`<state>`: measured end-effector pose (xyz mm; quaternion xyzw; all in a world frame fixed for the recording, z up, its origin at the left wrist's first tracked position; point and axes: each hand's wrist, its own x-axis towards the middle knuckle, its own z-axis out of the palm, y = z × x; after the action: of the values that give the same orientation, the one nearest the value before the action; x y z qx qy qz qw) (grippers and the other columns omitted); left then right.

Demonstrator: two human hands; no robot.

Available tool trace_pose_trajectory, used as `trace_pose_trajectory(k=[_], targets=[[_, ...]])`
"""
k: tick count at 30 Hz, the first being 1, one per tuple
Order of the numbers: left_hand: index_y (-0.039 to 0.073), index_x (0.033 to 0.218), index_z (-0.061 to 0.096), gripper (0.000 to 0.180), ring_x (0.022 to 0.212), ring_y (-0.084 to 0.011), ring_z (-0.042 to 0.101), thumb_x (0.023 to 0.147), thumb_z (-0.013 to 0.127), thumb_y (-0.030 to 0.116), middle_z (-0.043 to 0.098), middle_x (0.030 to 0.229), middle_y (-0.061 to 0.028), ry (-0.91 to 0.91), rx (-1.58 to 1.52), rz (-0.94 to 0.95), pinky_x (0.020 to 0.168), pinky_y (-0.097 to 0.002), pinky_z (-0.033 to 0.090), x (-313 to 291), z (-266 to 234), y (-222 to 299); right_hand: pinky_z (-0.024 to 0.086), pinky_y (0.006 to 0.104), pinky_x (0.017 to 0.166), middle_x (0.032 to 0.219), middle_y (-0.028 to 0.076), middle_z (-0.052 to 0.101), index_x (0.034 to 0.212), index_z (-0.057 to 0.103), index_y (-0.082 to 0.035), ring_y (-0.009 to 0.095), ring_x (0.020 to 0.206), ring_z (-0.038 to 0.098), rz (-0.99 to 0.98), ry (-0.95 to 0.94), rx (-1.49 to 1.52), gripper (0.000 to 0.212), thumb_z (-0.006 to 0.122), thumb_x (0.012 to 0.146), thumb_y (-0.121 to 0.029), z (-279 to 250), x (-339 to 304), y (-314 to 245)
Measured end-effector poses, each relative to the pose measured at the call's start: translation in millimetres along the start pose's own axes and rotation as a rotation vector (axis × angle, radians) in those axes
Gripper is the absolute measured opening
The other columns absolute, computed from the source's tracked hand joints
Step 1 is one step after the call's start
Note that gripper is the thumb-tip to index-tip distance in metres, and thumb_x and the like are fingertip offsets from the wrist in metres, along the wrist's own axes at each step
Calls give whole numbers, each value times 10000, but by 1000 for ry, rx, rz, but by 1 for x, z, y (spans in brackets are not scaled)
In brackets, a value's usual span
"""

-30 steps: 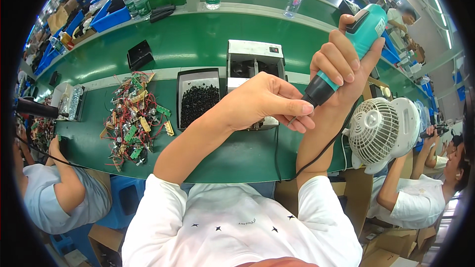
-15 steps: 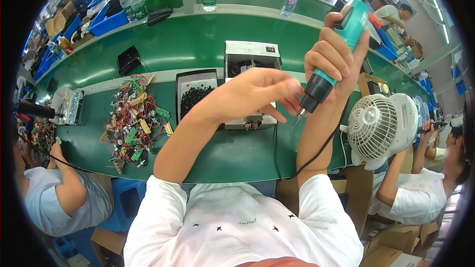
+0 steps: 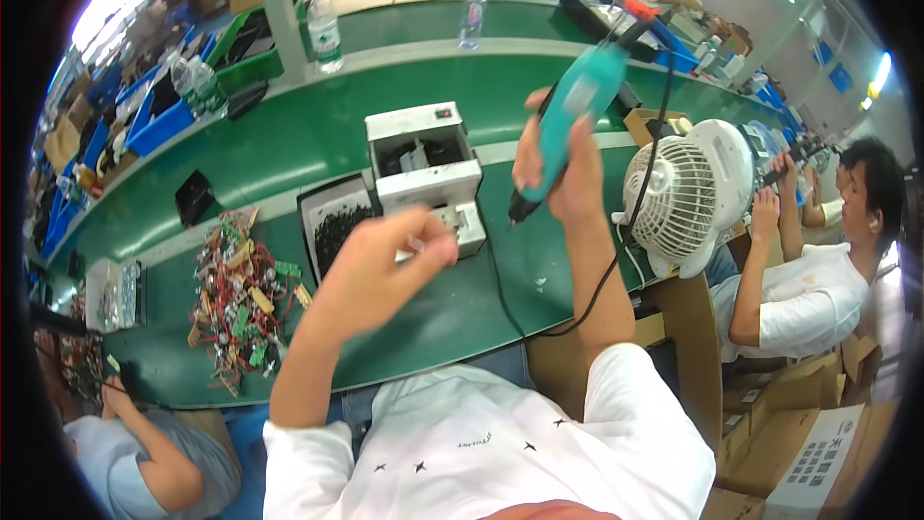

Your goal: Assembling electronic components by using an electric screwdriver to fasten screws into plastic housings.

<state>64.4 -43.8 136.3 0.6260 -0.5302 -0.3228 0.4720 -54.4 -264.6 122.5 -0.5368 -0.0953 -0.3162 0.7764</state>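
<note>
My right hand point(image 3: 577, 178) is wrapped round a teal electric screwdriver point(image 3: 580, 96), raised over the bench with its black nose and bit slanting down to the left. Its dark cord hangs past my forearm. My left hand point(image 3: 390, 265) is closed in front of a white box-shaped machine point(image 3: 423, 122), fingertips and thumb drawn together. Something small and pale shows between the fingers, too blurred to name. Beside that hand stands a tray point(image 3: 306, 214) of small black parts, partly hidden by it. Further left lies a heap of wired circuit boards point(image 3: 241, 303).
A white fan point(image 3: 674, 193) stands at the bench's right end. Bottles point(image 3: 324, 29) stand on the ledge behind. A black box-like piece point(image 3: 195, 196) lies at the far left. Co-workers sit at both sides. Cardboard boxes point(image 3: 818, 453) are at the lower right.
My hands have parted: the left moved down and left, its fingers closing. The right moved left with the screwdriver, away from the left fingers. My view has swung right.
</note>
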Motion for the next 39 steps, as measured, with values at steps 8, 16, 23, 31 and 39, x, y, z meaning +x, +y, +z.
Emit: trace_pose_trajectory(k=[8, 16, 23, 31, 39], targets=[[19, 1388, 305, 743, 1121, -262, 504, 756, 689, 85, 457, 1299, -151, 281, 244, 300, 950, -357, 422, 29, 84, -25, 476, 314, 738, 966, 125, 608, 1212, 486, 5, 208, 832, 581, 89, -310, -353, 607, 578, 865, -484, -32, -31, 6], [22, 1196, 457, 455, 735, -223, 563, 804, 666, 119, 598, 997, -130, 36, -146, 224, 666, -312, 448, 60, 123, -31, 461, 454, 860, 1133, 162, 537, 1149, 521, -1, 310, 1050, 513, -77, 1152, -1561, 405, 644, 819, -201, -260, 96, 58], [30, 1235, 468, 448, 901, -259, 573, 829, 637, 120, 559, 1103, -143, -46, 109, 250, 761, -334, 471, 34, 104, -20, 301, 596, 979, 1107, 205, 578, 1075, 536, -69, 396, 1059, 528, 452, 1277, -2587, 234, 399, 923, -181, -402, 78, 45], [82, 1321, 459, 507, 1166, -248, 511, 831, 587, 63, 485, 1338, -100, -59, 238, 403, 960, -350, 440, 30, 56, -11, 432, 356, 885, 1099, 160, 606, 1071, 552, -4, 273, 906, 598, 175, 766, -1480, 253, 515, 838, -96, -213, 128, 30], [62, 1267, 456, 460, 1066, -185, 495, 850, 615, 173, 500, 1237, -77, 431, -274, 567, 965, -332, 376, 37, -33, -24, 419, 219, 768, 927, 89, 629, 1061, 584, 40, 151, 809, 552, 452, -128, -387, 305, 524, 784, -73, 21, 45, -5]])
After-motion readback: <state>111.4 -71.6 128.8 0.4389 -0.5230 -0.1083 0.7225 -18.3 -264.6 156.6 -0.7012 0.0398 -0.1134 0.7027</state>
